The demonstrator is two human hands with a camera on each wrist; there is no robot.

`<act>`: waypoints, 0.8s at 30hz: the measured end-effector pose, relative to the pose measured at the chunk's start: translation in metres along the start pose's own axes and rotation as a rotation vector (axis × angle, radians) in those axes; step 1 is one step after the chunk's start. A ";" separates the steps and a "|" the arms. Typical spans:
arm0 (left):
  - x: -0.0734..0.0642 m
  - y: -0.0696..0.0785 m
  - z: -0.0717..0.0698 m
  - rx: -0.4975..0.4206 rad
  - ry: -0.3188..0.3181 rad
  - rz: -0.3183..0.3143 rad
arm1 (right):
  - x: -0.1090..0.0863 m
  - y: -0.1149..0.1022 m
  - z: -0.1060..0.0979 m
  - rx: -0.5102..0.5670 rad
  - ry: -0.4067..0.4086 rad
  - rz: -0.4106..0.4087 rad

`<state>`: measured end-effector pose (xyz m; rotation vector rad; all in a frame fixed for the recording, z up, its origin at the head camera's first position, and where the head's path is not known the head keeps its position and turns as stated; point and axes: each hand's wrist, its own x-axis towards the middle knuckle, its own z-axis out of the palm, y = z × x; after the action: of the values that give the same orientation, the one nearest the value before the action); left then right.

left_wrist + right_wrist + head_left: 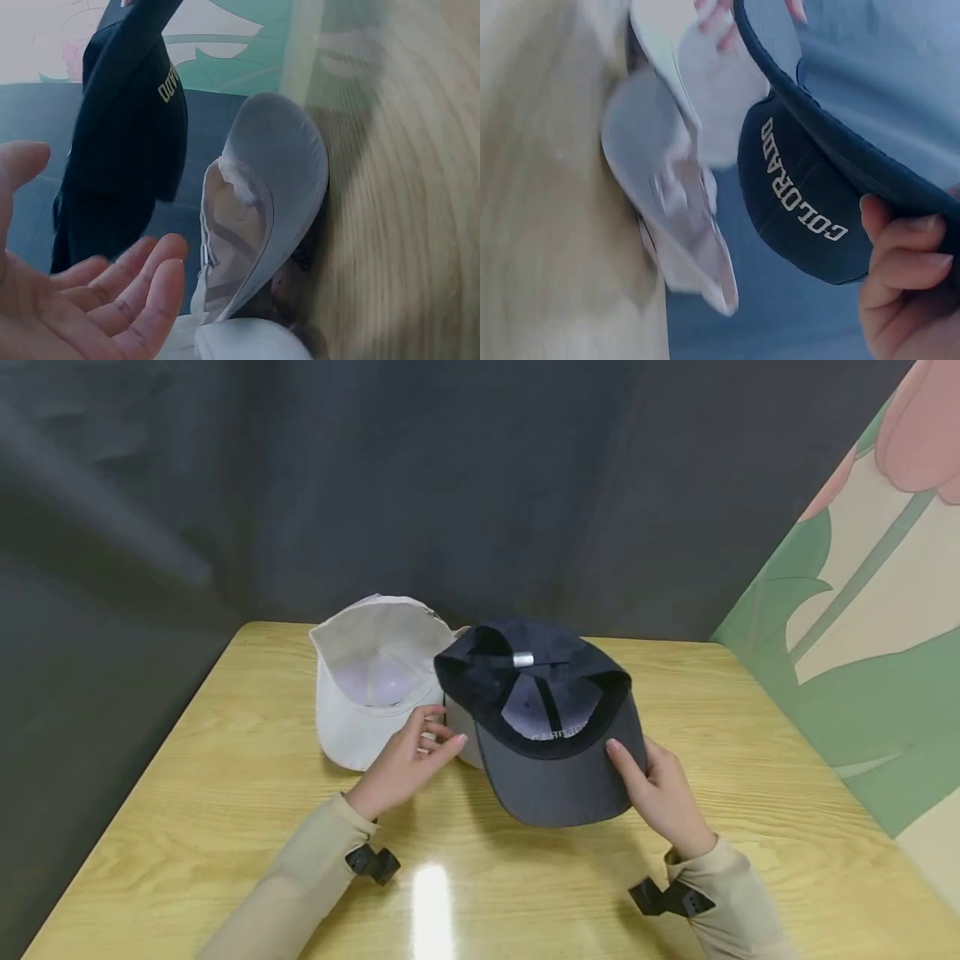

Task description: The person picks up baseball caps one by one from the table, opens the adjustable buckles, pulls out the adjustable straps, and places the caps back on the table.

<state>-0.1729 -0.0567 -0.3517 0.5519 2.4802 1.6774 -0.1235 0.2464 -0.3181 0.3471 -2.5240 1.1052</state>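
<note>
My right hand (663,789) pinches the brim of a dark navy cap (562,785), thumb on the underside and fingers curled beneath. The cap hangs above the table with its inside facing me; white COLORADO lettering marks its front (795,187). My left hand (408,756) holds nothing, its fingers loosely bent near the navy cap's left side and in front of a white cap (348,718). That white cap lies at the left, its hollow toward me. Mostly hidden behind the navy cap in the head view is a light grey cap (281,157), lying beside the white one.
The caps are over a wooden table (202,802) with a light wood grain. A dark curtain (450,485) hangs behind its far edge. To the right stands a wall (862,635) painted with pink flowers and green leaves. Small black cameras (372,863) sit on both wrists.
</note>
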 end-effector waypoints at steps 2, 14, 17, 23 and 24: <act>0.002 -0.001 0.001 -0.047 0.010 -0.001 | -0.003 -0.004 0.007 0.013 -0.051 -0.021; 0.011 -0.008 0.007 0.047 0.038 0.040 | -0.006 0.004 0.013 -0.076 -0.500 -0.035; 0.009 -0.009 0.006 0.124 0.057 -0.002 | -0.001 0.004 0.009 -0.164 -0.461 -0.078; 0.005 -0.007 0.001 0.174 0.049 -0.031 | 0.025 -0.012 0.012 -0.234 -0.294 -0.065; 0.005 -0.007 0.000 0.168 0.051 -0.024 | 0.031 -0.014 0.016 -0.223 -0.293 -0.077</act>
<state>-0.1794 -0.0570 -0.3570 0.4994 2.6695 1.5019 -0.1498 0.2229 -0.3056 0.5752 -2.8271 0.7806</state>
